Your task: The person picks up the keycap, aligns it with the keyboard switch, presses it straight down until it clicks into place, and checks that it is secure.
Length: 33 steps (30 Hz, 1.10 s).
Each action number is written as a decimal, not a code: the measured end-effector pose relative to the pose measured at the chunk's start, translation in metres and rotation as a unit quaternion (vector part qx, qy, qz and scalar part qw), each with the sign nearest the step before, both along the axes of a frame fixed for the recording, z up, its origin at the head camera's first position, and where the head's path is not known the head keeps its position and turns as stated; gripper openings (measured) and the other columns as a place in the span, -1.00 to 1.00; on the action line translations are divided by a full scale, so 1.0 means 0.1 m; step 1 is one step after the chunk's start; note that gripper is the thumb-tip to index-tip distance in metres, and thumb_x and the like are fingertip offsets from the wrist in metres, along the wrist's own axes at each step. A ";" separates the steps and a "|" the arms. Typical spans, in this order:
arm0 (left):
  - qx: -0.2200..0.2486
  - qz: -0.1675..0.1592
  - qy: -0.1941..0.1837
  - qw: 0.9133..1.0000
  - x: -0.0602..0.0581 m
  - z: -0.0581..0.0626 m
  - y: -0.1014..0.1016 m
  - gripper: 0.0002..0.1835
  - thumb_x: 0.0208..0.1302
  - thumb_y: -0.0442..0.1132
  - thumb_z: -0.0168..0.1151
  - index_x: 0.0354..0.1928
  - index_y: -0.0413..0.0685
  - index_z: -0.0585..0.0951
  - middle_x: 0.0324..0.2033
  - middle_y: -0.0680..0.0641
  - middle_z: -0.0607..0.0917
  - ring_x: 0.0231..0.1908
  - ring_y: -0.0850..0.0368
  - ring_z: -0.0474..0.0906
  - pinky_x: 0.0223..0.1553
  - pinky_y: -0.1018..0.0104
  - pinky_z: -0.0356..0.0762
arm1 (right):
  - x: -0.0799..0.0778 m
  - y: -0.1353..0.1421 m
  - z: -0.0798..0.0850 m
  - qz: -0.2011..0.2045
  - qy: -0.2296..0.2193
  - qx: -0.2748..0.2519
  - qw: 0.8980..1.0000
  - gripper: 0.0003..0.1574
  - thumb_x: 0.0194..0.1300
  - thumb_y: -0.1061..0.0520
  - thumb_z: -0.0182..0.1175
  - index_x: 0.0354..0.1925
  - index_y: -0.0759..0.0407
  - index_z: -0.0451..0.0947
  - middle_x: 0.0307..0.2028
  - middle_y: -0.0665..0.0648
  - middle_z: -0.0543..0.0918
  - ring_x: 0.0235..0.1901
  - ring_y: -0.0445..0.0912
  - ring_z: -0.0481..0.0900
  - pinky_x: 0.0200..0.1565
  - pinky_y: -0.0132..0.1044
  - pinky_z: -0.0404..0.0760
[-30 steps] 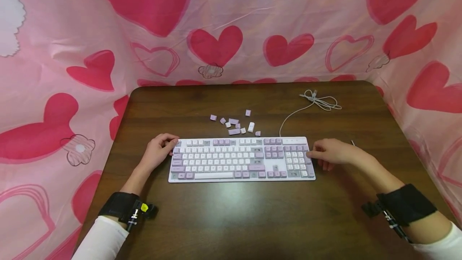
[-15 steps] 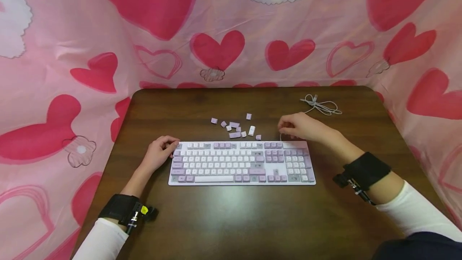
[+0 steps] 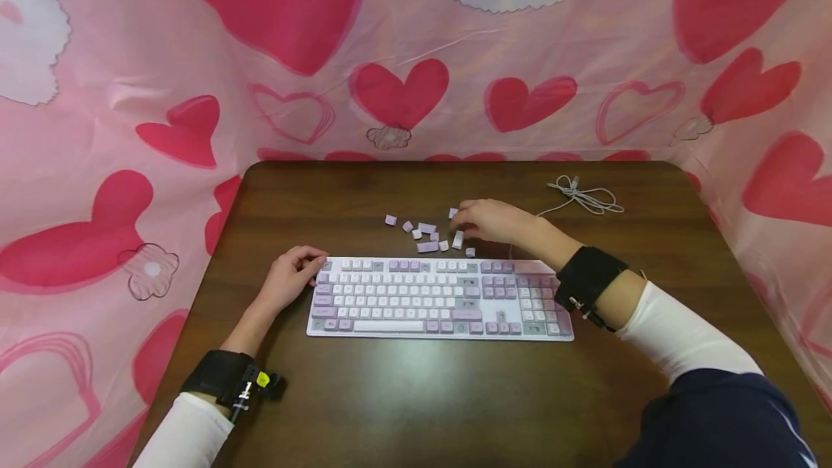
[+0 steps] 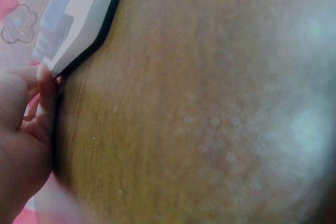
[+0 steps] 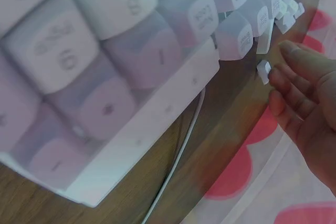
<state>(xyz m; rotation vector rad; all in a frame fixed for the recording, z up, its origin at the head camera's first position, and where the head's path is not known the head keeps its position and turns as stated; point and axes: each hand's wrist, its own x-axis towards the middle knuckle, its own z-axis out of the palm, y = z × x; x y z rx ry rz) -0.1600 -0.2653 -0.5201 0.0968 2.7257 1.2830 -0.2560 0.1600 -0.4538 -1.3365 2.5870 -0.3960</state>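
A full-size white and lilac keyboard (image 3: pixel 396 293) lies on the table, grey gaps showing among its keys. At its upper left corner, my left hand (image 3: pixel 291 276) pinches the edge; the left wrist view shows the thumb and fingertips at the corner of the keyboard (image 4: pixel 84 24). Behind the keyboard my right hand (image 3: pixel 494 221) hovers at the right side of several loose keycaps, fingers loosely bent and holding nothing. A tall white keycap (image 3: pixel 458 240) lies just below its fingertips, and a lilac keycap (image 3: pixel 453 213) is partly hidden beside them. In the right wrist view, a keycap (image 5: pixel 264 71) sits near the fingers.
Other loose lilac keycaps (image 3: pixel 427 228) and white keycaps (image 3: pixel 444 245) are scattered behind the keyboard. The keyboard's white cable (image 3: pixel 588 197) lies bundled at the back right of the wooden table (image 3: pixel 416 396). Pink heart-print cloth (image 3: pixel 468 42) hangs around it.
From the keyboard's right side, my right hand has moved up and left, past the cable, to the loose keycaps. My left hand stays at the keyboard's corner.
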 end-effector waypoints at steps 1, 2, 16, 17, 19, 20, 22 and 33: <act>-0.001 0.000 0.000 1.000 0.00 0.00 0.00 -0.74 0.54 -0.19 0.24 0.09 -0.17 0.69 -0.18 -0.15 0.58 -0.36 0.06 0.55 -0.32 0.37 0.45 | 0.00 -0.01 0.00 0.002 -0.006 0.005 1.000 -0.70 0.31 0.28 0.43 0.01 0.15 0.76 -0.10 0.16 0.67 -0.08 0.07 0.69 0.02 0.00 0.66; -0.002 0.000 -0.003 1.000 -0.01 0.00 0.00 -0.74 0.54 -0.19 0.23 0.10 -0.17 0.69 -0.18 -0.15 0.59 -0.36 0.06 0.55 -0.32 0.37 0.45 | -0.01 -0.02 0.00 0.004 -0.012 0.009 1.000 -0.71 0.32 0.28 0.42 0.02 0.14 0.76 -0.09 0.17 0.67 -0.08 0.07 0.68 0.01 0.00 0.65; 0.009 0.000 0.002 1.000 -0.01 -0.02 0.00 -0.76 0.52 -0.22 0.26 0.07 -0.19 0.71 -0.20 -0.16 0.58 -0.39 0.06 0.55 -0.35 0.38 0.45 | -0.04 -0.03 -0.13 -0.002 -0.038 0.010 0.999 -0.90 0.32 0.25 0.42 -0.28 0.18 0.65 -0.30 0.09 0.67 -0.31 -0.08 0.56 -0.17 -0.12 0.59; 0.009 0.000 0.003 1.000 -0.02 -0.02 0.00 -0.76 0.52 -0.22 0.26 0.07 -0.19 0.71 -0.20 -0.16 0.58 -0.39 0.06 0.55 -0.35 0.38 0.45 | -0.03 -0.03 -0.12 -0.004 -0.037 0.007 0.999 -0.90 0.32 0.26 0.42 -0.28 0.19 0.65 -0.31 0.09 0.67 -0.32 -0.07 0.56 -0.17 -0.12 0.59; 0.008 -0.002 0.003 1.000 -0.02 -0.02 0.00 -0.76 0.52 -0.22 0.26 0.08 -0.20 0.71 -0.20 -0.16 0.58 -0.38 0.05 0.55 -0.35 0.37 0.44 | -0.01 0.00 -0.12 -0.007 -0.035 0.001 0.999 -0.89 0.32 0.25 0.43 -0.28 0.21 0.65 -0.32 0.11 0.67 -0.32 -0.06 0.56 -0.18 -0.11 0.60; 0.008 -0.002 0.001 1.000 -0.02 -0.01 0.00 -0.75 0.52 -0.22 0.25 0.08 -0.19 0.71 -0.19 -0.16 0.58 -0.37 0.04 0.55 -0.34 0.37 0.44 | 0.00 0.02 -0.12 -0.011 -0.036 -0.001 0.999 -0.89 0.32 0.25 0.43 -0.27 0.22 0.65 -0.31 0.11 0.68 -0.32 -0.07 0.57 -0.18 -0.11 0.60; 0.007 -0.002 -0.002 1.000 -0.02 -0.01 0.00 -0.75 0.53 -0.21 0.25 0.09 -0.18 0.70 -0.19 -0.15 0.58 -0.36 0.05 0.54 -0.33 0.37 0.44 | 0.02 0.06 -0.13 -0.018 -0.036 -0.006 0.999 -0.89 0.32 0.23 0.43 -0.27 0.22 0.66 -0.31 0.10 0.68 -0.31 -0.07 0.58 -0.18 -0.12 0.61; 0.015 0.001 0.008 1.000 -0.01 0.01 0.01 -0.77 0.51 -0.23 0.27 0.05 -0.22 0.70 -0.23 -0.16 0.56 -0.44 0.12 0.56 -0.37 0.41 0.47 | 0.25 0.42 -0.05 -0.072 -0.033 -0.031 0.996 -0.92 0.33 0.19 0.44 -0.25 0.17 0.71 -0.35 0.03 0.67 -0.36 -0.15 0.57 -0.20 -0.13 0.63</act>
